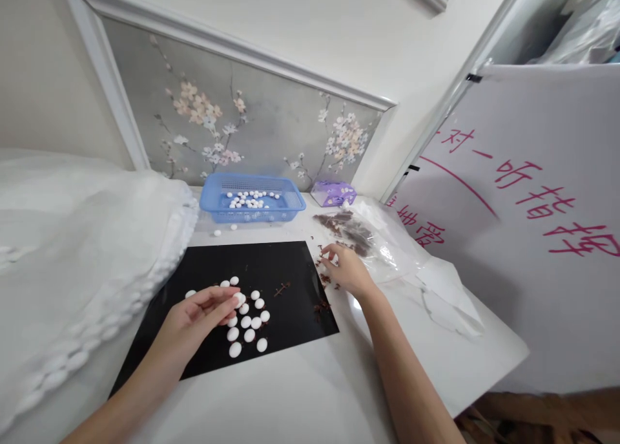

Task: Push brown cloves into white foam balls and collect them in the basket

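Note:
My left hand (201, 311) is closed over the black sheet, pinching a white oval piece (239, 298) between thumb and fingertips. Several more white ovals (249, 335) lie below and around it on the black sheet (208, 360), some with reddish-brown bits showing at their edges. My right hand (347, 269) reaches to small brown plastic-looking pieces (325, 279) just beyond the sheet's right edge. Its thumb and fingers are drawn together there, and whatever they hold is too small to make out. A branched brown piece (281, 289) lies on the sheet between my hands.
Behind the sheet stands a blue basket (252, 216) with more white ovals, two loose ones beside it. A purple tissue pack (333, 193) and a clear bag (387, 247) with brown pieces lie at the back right. White cloth (97, 237) covers the left side.

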A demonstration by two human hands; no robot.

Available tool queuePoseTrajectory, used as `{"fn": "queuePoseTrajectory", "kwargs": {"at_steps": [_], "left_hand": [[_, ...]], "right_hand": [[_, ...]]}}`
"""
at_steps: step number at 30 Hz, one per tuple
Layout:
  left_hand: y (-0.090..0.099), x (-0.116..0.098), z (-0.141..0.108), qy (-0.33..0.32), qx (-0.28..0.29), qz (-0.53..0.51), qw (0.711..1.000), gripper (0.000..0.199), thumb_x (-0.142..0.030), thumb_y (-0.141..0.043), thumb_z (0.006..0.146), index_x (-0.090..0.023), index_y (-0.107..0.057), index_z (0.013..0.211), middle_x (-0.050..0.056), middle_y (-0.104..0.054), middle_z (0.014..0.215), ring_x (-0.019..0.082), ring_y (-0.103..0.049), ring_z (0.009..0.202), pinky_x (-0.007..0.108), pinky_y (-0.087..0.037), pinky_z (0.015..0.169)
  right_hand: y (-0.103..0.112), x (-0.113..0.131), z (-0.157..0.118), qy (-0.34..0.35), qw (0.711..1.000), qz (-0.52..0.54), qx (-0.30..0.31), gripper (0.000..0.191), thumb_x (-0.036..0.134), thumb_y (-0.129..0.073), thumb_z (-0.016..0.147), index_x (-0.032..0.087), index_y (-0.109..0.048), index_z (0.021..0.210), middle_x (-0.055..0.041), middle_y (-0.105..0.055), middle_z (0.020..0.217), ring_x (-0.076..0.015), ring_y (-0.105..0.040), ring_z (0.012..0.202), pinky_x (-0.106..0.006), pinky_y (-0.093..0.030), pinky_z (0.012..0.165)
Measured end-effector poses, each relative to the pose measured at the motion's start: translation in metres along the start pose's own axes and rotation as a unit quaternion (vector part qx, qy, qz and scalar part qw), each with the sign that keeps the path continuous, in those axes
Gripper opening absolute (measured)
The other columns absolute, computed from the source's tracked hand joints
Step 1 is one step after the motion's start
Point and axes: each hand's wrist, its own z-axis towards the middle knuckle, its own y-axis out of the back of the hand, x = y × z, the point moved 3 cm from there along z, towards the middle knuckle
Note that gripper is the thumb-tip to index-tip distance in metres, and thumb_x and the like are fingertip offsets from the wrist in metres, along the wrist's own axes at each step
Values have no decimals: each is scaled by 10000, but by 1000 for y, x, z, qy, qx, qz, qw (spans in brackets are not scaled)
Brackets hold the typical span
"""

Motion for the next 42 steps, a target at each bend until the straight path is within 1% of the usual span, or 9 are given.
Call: {"fn": "queuePoseTrajectory", "kwargs": {"at_steps": [6,10,13,15,17,19,21,26,42], "left_hand": [[1,2,2,7,8,13,1000,373,-448,-760,537,-210,-721,822,49,-708,839,177,-633,726,270,-534,705],[1,4,1,6,3,16,1000,390,-438,-762,548,-211,-713,861,56,-709,887,194,-643,813,280,-519,767],[0,8,-1,9,2,3,1000,377,-424,-749,584,-226,-705,901,53,-705,955,195,-641,876,271,-513,782],[-2,10,-3,12,14,-20,1000,347,-432,-727,617,-236,-702,902,42,-705,961,181,-644,869,252,-515,765],[-4,11,-4,16,25,-37,999,339,-442,-714,634,-243,-699,908,34,-705,951,173,-647,859,245,-513,762],[-5,12,-5,24,25,-38,999,369,-445,-715,634,-249,-691,945,35,-703,962,180,-642,890,257,-500,794],[-5,14,-4,35,21,-34,999,408,-446,-714,636,-251,-680,993,40,-702,972,195,-629,940,286,-475,849],[-3,16,-4,31,23,-17,999,377,-428,-712,645,-243,-691,973,48,-693,1011,221,-592,1018,328,-418,925],[-8,4,-11,23,62,-7,998,311,-402,-714,654,-224,-703,908,40,-704,953,234,-585,1017,346,-415,925]], "right_hand": [[1,4,-2,39,998,44,33,126,177,-542,753,193,-666,771,-3,-582,761,-96,-485,592,-227,-366,609],[5,13,-3,43,996,79,2,121,184,-534,766,173,-643,715,-13,-574,755,-100,-465,593,-243,-373,617],[3,37,-11,36,986,161,-34,142,281,-525,805,176,-614,769,-10,-560,764,-91,-445,570,-232,-384,570],[-5,60,-22,12,937,349,-9,181,364,-571,787,185,-590,770,25,-498,645,-76,-396,495,-211,-329,468],[-19,85,-35,-2,861,501,90,230,432,-575,786,203,-556,786,73,-390,521,-55,-313,407,-193,-266,396],[-28,102,-46,-12,802,580,142,237,439,-584,786,207,-537,790,93,-331,478,-45,-274,374,-186,-234,365],[-33,110,-52,-18,778,606,165,235,425,-596,786,199,-531,778,95,-328,479,-37,-269,370,-182,-226,356],[-36,109,-53,-21,785,591,184,224,392,-612,783,182,-538,754,88,-351,509,-21,-279,380,-173,-224,358],[-45,113,-56,-20,777,584,234,247,418,-589,798,181,-522,786,100,-315,477,-21,-252,367,-170,-202,345]]}}
